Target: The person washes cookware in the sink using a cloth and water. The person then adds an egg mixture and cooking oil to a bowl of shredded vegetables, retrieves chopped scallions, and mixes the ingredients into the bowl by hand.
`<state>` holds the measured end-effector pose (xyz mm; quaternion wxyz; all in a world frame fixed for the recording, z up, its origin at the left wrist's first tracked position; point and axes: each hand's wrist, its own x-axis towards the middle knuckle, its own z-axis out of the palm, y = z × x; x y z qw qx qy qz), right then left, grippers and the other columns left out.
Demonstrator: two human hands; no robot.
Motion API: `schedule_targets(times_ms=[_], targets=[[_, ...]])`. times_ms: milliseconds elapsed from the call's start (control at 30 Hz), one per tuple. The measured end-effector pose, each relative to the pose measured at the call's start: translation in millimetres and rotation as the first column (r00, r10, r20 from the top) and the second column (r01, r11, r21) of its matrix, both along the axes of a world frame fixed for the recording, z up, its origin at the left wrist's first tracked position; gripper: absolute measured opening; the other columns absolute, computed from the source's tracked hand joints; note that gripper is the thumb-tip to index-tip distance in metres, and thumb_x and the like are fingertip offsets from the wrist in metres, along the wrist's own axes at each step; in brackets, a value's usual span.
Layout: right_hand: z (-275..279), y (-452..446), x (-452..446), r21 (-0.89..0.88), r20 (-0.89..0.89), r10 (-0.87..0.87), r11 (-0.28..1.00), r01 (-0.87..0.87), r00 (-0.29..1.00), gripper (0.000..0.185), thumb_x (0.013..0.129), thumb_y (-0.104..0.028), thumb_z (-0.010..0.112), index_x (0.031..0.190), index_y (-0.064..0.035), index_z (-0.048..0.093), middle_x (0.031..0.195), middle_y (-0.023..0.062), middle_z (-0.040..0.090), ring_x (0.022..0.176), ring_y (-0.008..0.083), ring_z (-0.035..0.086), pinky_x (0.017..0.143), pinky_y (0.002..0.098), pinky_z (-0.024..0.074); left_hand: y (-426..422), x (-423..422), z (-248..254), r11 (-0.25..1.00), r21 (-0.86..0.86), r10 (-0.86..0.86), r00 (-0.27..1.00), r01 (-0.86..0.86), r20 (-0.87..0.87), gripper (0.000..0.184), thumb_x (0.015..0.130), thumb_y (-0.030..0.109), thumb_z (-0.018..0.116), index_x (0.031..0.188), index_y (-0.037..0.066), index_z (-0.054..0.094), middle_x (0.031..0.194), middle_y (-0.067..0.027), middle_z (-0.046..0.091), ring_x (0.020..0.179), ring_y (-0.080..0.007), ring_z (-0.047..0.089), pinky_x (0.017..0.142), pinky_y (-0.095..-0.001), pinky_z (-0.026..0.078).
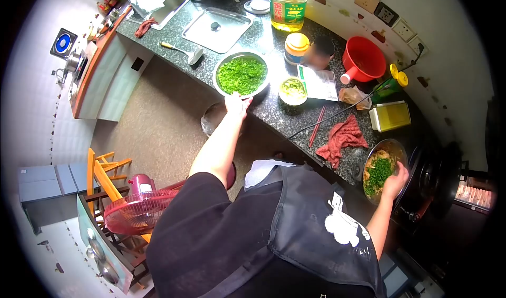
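My left hand (237, 105) grips the near rim of a round metal bowl (216, 83) at the counter's front edge. Finely chopped greens (241, 75) fill that bowl. On the right, my right hand (395, 181) is closed at the right rim of a second metal bowl (367, 167). Inside it, chopped green onion (379, 174) lies over a pale brownish mixture (380, 155); part of the rim is hidden by my fingers. Between the two bowls stands a small bowl of pale green chopped pieces (293, 89).
Red chopsticks (317, 126), a red cloth (343, 141) and a black cable (337, 113) lie on the counter. Behind are an oil jug (288, 8), red pot (363, 58), tray (217, 29) and spatula (184, 51). A fan (138, 209) stands behind me at left.
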<state>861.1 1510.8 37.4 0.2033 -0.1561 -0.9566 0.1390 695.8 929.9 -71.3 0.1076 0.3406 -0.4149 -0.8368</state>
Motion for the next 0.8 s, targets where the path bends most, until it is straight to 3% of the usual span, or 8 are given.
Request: schedule_targets(times_ms=[167,333,367,433,567,633,700,800], targets=[[-15,0,10,-0.259,0.371,-0.041,0.955,0.146,0.928,0.046,0.074,0.004,0.060,0.119,-0.0067,0.057,0.113,0.0155,0.059,0.104,0.0275,0.057,0.093,0.0348,0.0439,-6,-13,3,0.980,0.074,-0.195,0.972,0.186,0.131,0.030,0.094,0.019,0.040,0.114,-0.004,0.036,0.106,-0.0238,0.056,0.075,-0.0381,0.066,0.050,-0.0355,0.057],[-41,18,17,-0.246,0.229,-0.057,0.962,0.114,0.972,0.045,0.073,0.003,0.054,0.116,-0.0056,0.060,0.117,0.0200,0.059,0.106,0.0314,0.057,0.095,0.0355,0.0423,-14,4,10,0.973,0.026,-0.227,0.932,0.229,0.284,0.058,0.091,0.041,0.050,0.128,0.000,0.033,0.122,-0.0234,0.046,0.074,-0.0333,0.067,0.040,-0.0307,0.051],[-22,-1,16,0.210,0.394,-0.115,0.977,0.033,0.912,0.062,0.068,0.005,0.054,0.128,-0.0086,0.051,0.135,0.0225,0.043,0.120,0.0376,0.045,0.102,0.0382,0.0354,-12,8,9,0.983,0.003,-0.174,0.929,0.183,0.327,0.055,0.092,0.038,0.049,0.128,0.000,0.035,0.123,-0.0241,0.046,0.075,-0.0319,0.067,0.043,-0.0317,0.051],[-42,14,22,0.081,0.340,-0.195,0.981,0.178,0.920,0.073,0.066,0.006,0.056,0.136,-0.0121,0.042,0.144,0.0224,0.030,0.126,0.0390,0.038,0.106,0.0399,0.0310,-26,24,-22,0.990,-0.011,-0.132,0.936,0.143,0.326,0.048,0.093,0.030,0.047,0.129,0.002,0.035,0.124,-0.0223,0.047,0.076,-0.0324,0.066,0.050,-0.0322,0.053],[0,-3,7,-0.316,0.205,-0.070,0.939,0.133,0.976,0.039,0.087,-0.015,0.062,0.124,-0.0055,0.054,0.124,0.0159,0.054,0.096,0.0235,0.063,0.081,0.0309,0.0493,-24,81,-22,0.984,-0.123,-0.079,0.941,0.126,0.330,0.049,0.093,0.029,0.046,0.133,0.003,0.032,0.129,-0.0203,0.046,0.085,-0.0341,0.064,0.056,-0.0324,0.052],[0,0,6,-0.967,0.096,-0.092,0.229,0.115,0.991,0.066,0.094,-0.052,0.042,0.127,0.0049,0.048,0.129,0.0211,0.050,0.116,0.0289,0.053,0.101,0.0365,0.0381,-15,103,-19,0.989,-0.062,-0.103,0.936,0.132,0.337,0.052,0.093,0.030,0.046,0.136,0.005,0.029,0.131,-0.0193,0.045,0.092,-0.0339,0.063,0.060,-0.0332,0.052],[12,7,3,-0.961,0.064,-0.209,-0.277,0.003,0.976,0.082,0.091,-0.063,0.029,0.131,0.0079,0.039,0.133,0.0234,0.045,0.124,0.0345,0.044,0.108,0.0430,0.0296,-4,117,-20,0.993,-0.021,-0.101,0.937,0.115,0.335,0.055,0.093,0.031,0.044,0.139,0.006,0.026,0.133,-0.0179,0.045,0.097,-0.0330,0.061,0.065,-0.0333,0.051],[22,14,12,-0.852,-0.008,-0.211,-0.511,-0.117,0.977,0.075,0.092,-0.058,0.036,0.124,0.0087,0.045,0.120,0.0231,0.053,0.117,0.0333,0.050,0.102,0.0435,0.0386,7,133,-16,0.989,-0.070,-0.094,0.918,0.131,0.385,0.055,0.093,0.032,0.042,0.140,0.007,0.027,0.134,-0.0154,0.045,0.098,-0.0317,0.061,0.069,-0.0336,0.051]])
